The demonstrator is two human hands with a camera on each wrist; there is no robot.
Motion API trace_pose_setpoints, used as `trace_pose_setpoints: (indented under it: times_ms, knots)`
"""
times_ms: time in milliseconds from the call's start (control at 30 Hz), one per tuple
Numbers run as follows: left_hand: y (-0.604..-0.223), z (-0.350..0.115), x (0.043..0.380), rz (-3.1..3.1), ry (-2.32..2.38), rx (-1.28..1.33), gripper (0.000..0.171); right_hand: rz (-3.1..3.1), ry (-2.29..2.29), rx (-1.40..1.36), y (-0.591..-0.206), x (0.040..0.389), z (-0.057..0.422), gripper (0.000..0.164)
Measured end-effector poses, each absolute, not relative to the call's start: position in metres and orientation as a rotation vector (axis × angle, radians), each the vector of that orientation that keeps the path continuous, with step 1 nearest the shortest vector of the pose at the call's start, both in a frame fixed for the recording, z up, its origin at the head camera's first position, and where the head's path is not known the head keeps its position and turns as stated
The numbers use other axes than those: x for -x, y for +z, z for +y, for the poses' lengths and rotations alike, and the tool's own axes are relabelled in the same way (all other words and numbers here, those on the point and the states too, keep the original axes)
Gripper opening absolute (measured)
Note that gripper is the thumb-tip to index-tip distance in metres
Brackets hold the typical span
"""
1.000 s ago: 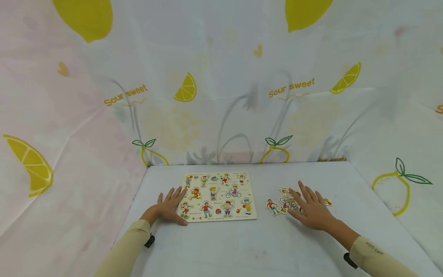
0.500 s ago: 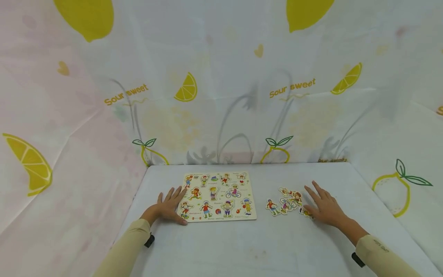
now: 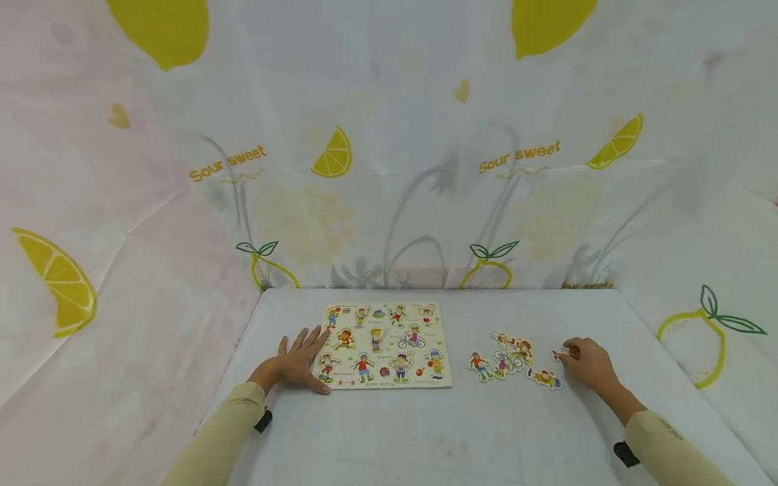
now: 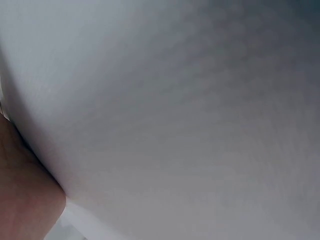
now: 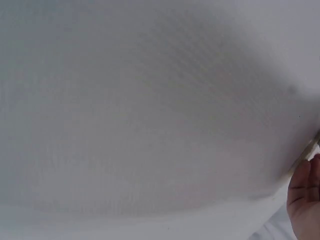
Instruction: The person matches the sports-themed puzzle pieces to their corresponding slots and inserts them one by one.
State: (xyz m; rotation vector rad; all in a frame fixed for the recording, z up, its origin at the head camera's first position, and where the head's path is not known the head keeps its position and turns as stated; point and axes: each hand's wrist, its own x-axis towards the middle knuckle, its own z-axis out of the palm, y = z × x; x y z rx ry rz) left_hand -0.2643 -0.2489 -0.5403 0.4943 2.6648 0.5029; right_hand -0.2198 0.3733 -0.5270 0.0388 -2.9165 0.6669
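A cream puzzle board (image 3: 389, 364) printed with cartoon children at sports lies on the left of the white table. My left hand (image 3: 299, 363) rests with spread fingers over its left edge; the left wrist view catches only skin (image 4: 27, 190) at its lower left. To the right, my right hand (image 3: 588, 363) pinches a small puzzle piece (image 3: 556, 355) between thumb and curled fingers, most of it hidden by them. Left of that hand lie loose pieces: a child in a red shirt (image 3: 479, 366), a cyclist (image 3: 506, 363), a red-haired figure (image 3: 523, 349) and a yellow-and-blue figure (image 3: 545, 379).
Beneath everything is a white-covered table (image 3: 389, 432). A lemon-print cloth (image 3: 389, 202) hangs along the back and both sides. In the right wrist view, mostly white tabletop (image 5: 150, 125) shows, with fingers (image 5: 299, 185) at the right edge.
My right hand has moved right off the loose pieces, uncovering them, and its spread fingers have curled to pinch a small piece. The left hand has stayed on the board.
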Motion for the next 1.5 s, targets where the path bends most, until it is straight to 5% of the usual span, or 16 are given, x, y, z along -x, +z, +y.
trace_pose_setpoints:
  times_ms: [600, 1500]
  knots:
    - [-0.558, -0.25, 0.274, 2.688, 0.434, -0.477, 0.142, -2.91, 0.823, 0.227, -0.522, 0.215, 0.37, 0.025]
    - [-0.562, -0.251, 0.276, 2.703, 0.447, -0.468, 0.142, -2.62, 0.989, -0.336, -0.46, 0.248, 0.276, 0.014]
